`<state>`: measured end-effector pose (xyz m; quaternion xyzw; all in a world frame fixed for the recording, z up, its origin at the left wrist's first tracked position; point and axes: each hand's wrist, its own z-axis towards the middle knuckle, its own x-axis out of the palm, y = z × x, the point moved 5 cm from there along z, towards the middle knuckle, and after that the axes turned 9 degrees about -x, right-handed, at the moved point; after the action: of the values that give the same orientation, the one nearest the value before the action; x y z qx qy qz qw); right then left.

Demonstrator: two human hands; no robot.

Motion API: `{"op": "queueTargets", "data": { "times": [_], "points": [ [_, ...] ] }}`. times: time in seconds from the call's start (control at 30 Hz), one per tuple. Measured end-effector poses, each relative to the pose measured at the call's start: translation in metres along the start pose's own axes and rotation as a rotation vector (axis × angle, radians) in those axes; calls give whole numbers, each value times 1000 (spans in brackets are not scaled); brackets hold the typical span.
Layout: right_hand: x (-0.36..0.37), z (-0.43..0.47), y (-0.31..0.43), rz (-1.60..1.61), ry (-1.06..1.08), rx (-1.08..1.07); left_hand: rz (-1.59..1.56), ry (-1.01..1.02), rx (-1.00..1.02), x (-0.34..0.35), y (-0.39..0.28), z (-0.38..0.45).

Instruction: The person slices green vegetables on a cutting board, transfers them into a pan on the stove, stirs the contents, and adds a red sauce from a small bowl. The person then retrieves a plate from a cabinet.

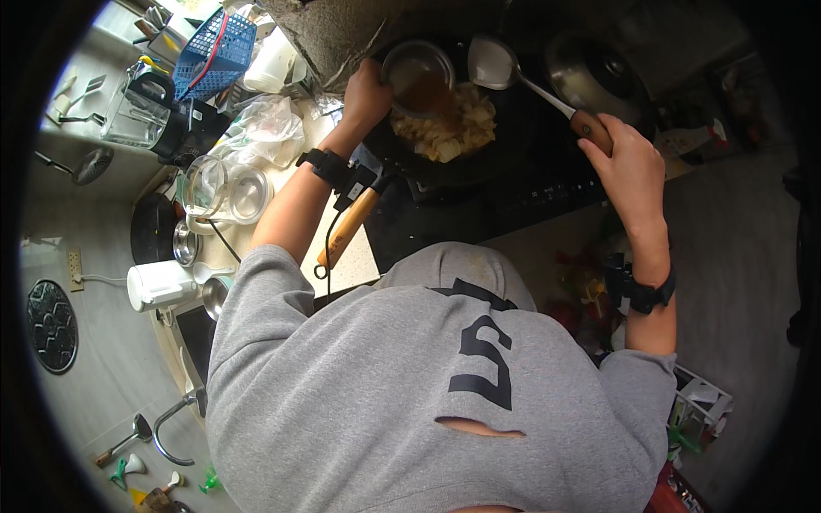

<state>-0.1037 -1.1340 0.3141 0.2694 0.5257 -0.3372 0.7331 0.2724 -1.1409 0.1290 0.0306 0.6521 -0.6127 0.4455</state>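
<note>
My left hand [368, 95] grips the rim of a metal bowl [418, 77] tilted over a dark wok [385, 151]. Brown liquid shows in the bowl, at the side over the food. Pale, chunky food pieces [449, 131] lie in the wok, partly hidden by the bowl. My right hand [625, 160] is closed around the wooden handle of a metal spatula [492, 63]; its blade is raised at the wok's upper right, apart from the food. The wok's wooden handle [353, 224] points toward me, below my left wrist.
The wok stands on a black glass cooktop [442, 224]. A lidded pan [593, 77] sits behind the spatula handle. On the left counter are a plastic bag [272, 128], glass jars [247, 195], a blender [144, 112], a blue basket [215, 54] and a white electric kettle [160, 285].
</note>
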Motion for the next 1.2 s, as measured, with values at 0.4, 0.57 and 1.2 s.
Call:
{"op": "queueTargets", "data": {
  "times": [0.4, 0.57, 1.2],
  "points": [
    [10, 0, -1, 25, 26, 26, 156, -170, 93, -25, -4, 5],
    [12, 4, -4, 57, 85, 82, -378, 222, -424, -19, 26, 13],
    [35, 54, 1, -271, 190, -158, -921, 362, -509, -39, 15, -38]
  ]
}}
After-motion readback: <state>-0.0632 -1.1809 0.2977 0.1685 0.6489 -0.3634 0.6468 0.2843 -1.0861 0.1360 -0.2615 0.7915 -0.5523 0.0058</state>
